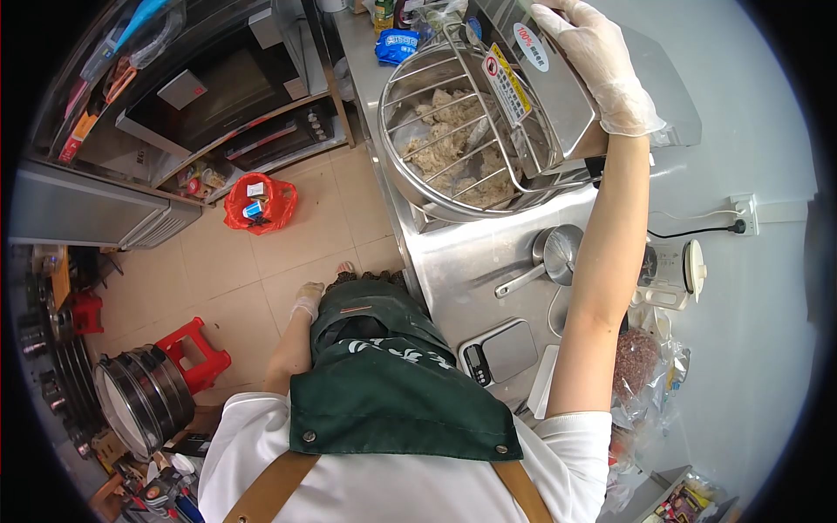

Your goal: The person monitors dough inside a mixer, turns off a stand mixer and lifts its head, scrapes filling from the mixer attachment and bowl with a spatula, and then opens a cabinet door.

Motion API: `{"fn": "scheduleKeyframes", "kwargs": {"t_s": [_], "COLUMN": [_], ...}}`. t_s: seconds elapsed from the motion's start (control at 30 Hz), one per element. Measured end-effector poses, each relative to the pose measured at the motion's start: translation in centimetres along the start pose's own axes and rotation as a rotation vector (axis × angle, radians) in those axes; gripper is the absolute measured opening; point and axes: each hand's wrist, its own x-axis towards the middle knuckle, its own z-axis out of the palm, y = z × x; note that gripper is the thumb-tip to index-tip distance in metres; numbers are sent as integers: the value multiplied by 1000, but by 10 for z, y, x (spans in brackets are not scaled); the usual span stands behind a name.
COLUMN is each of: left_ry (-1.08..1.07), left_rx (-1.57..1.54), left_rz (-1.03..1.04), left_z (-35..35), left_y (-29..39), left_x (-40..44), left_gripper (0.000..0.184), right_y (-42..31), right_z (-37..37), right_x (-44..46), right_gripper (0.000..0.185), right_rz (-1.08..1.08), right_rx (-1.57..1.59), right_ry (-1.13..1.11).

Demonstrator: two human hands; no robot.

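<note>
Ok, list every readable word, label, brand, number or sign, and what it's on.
"100%": red print, oval sticker on the mixer; Chinese characters below too small to read surely.
Warning label on the mixer guard: red prohibition sign; text too small.
Blue packet: white characters, too blurred.
Green apron: white lettering, too foreshortened.
Scale: button markings too small.

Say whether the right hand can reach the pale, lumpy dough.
Probably not: a silver barred metal guard covers the round steel bowl, between the white-gloved right hand and the dough.
</note>
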Motion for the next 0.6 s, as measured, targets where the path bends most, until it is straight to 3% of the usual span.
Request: {"fn": "scheduleKeyframes", "kwargs": {"t_s": [0.6], "left_ry": [-24], "left_rx": [152], "left_rz": [93], "left_z": [-5], "left_y": [5], "left_x": [-6], "left_gripper": [48], "right_y": [-4], "right_z": [-1], "right_x": [-1], "right_gripper": [30], "right_rz": [30], "right_rx": [-2], "right_ry": [-2]}}
